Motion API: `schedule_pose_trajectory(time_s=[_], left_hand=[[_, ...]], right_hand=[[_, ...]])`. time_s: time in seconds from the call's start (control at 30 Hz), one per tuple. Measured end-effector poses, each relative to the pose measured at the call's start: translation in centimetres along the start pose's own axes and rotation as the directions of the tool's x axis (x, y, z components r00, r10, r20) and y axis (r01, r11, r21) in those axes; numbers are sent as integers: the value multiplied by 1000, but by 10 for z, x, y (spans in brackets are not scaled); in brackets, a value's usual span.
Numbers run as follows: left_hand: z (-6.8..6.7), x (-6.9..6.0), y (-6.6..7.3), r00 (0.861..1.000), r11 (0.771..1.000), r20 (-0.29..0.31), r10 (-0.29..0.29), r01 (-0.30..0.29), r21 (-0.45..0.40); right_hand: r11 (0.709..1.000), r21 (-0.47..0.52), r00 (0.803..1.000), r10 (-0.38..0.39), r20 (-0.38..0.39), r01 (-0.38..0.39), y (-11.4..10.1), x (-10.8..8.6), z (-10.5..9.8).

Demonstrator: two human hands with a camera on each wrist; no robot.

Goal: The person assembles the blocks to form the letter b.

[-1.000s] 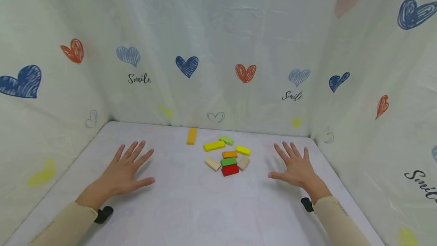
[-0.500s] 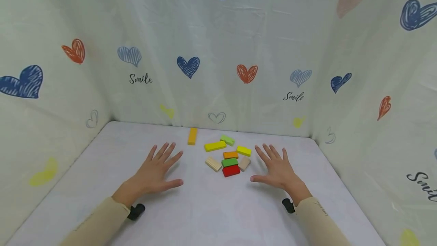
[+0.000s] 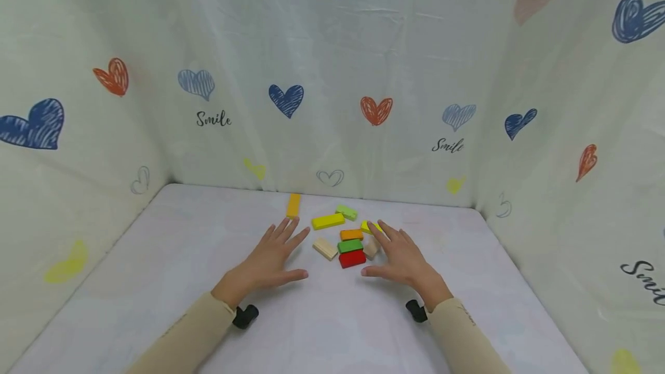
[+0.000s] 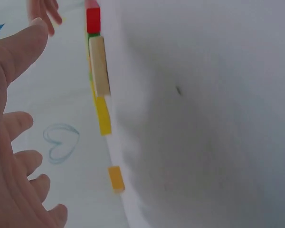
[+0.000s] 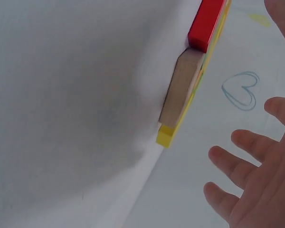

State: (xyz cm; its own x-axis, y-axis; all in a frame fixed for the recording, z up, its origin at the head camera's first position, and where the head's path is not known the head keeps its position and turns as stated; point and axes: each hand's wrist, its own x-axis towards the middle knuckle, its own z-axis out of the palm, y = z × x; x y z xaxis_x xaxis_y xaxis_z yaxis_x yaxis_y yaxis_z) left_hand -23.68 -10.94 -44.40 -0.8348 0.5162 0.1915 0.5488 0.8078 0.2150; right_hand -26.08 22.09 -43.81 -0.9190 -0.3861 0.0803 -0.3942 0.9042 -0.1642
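Note:
Several small blocks lie in a loose cluster on the white tabletop. A red block (image 3: 352,258) is nearest, with a green block (image 3: 350,246) and an orange block (image 3: 351,235) behind it. A plain wood block (image 3: 325,249) sits to their left, and another wood block (image 3: 371,249) to their right, partly behind my fingers. My left hand (image 3: 268,258) hovers left of the cluster, fingers spread, holding nothing. On the other side my right hand (image 3: 404,258) hovers with fingers extended, overlapping a yellow block (image 3: 365,227) in the head view. Both wrist views show gaps between fingers and blocks.
Farther back lie a long yellow block (image 3: 328,221) and a light green block (image 3: 346,212). An orange-yellow block (image 3: 293,205) stands apart near the table's back edge. A heart-printed curtain (image 3: 332,131) encloses the back and sides of the table (image 3: 322,328).
Both hands have moved inward toward the blocks, the left going right and the right going left. The blocks have stayed where they were.

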Motion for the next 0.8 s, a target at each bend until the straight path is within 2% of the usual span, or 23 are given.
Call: schedule_pose_trajectory(time_s=[0.13, 0.23, 0.37, 0.47, 0.6, 0.8], left_hand=[[3, 10, 10, 999, 997, 54, -5, 9, -71], [5, 16, 14, 996, 994, 83, -22, 31, -103], [8, 20, 18, 987, 985, 138, -77, 97, -145], [10, 23, 21, 981, 973, 167, -100, 131, -188], [13, 26, 23, 978, 965, 177, -109, 147, -217], [13, 31, 26, 975, 957, 182, -130, 171, -232]], right_hand=[[1000, 22, 999, 21, 31, -22, -10, 4, 1], [1000, 26, 999, 8, 41, -9, -18, 8, 2], [999, 33, 999, -6, 48, 4, -28, 13, 3], [999, 52, 998, 10, 66, -14, -33, 15, 4], [995, 97, 996, 28, 87, -37, -37, 16, 5], [993, 115, 996, 3, 87, -13, -39, 19, 8]])
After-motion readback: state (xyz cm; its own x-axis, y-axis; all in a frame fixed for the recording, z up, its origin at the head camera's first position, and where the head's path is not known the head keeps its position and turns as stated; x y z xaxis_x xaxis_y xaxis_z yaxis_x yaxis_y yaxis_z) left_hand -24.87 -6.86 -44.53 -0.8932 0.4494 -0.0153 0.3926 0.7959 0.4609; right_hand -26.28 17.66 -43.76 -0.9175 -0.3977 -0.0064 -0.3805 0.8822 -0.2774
